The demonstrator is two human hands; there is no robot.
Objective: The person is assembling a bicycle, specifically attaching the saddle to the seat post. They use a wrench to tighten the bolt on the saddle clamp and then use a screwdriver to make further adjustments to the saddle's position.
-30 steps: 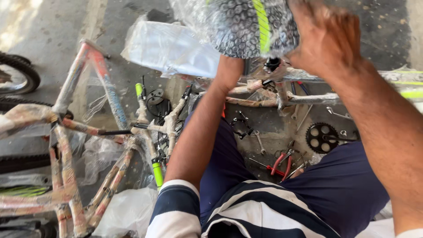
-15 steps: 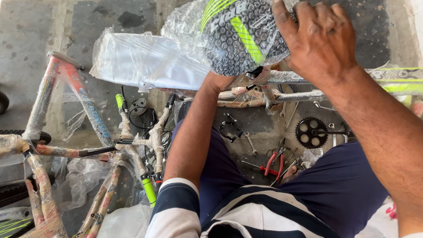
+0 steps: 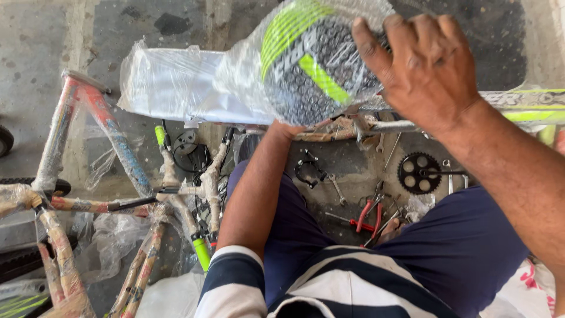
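The right hand (image 3: 426, 70) lies spread over the top of a saddle (image 3: 315, 62), fingers (image 3: 376, 50) curled down onto its black-and-lime cover, which is still in clear wrap (image 3: 176, 85). The left hand is hidden beneath the saddle; only its forearm (image 3: 256, 182) shows, reaching up to the underside, so its grip cannot be told. The saddle is held high, close to the camera, above a wrapped tube (image 3: 376, 125) that runs across the view. Below, on the concrete floor (image 3: 35, 53), lie a black chainring (image 3: 419, 172), red-handled pliers (image 3: 368, 215), a wrench (image 3: 336, 189) and a black clamp (image 3: 309, 171). To the left stands a bike frame (image 3: 112, 141) bound in paper and plastic, with lime grips (image 3: 202, 253) among its tubes. The person wears dark shorts (image 3: 465, 253) and a striped shirt (image 3: 306, 288).
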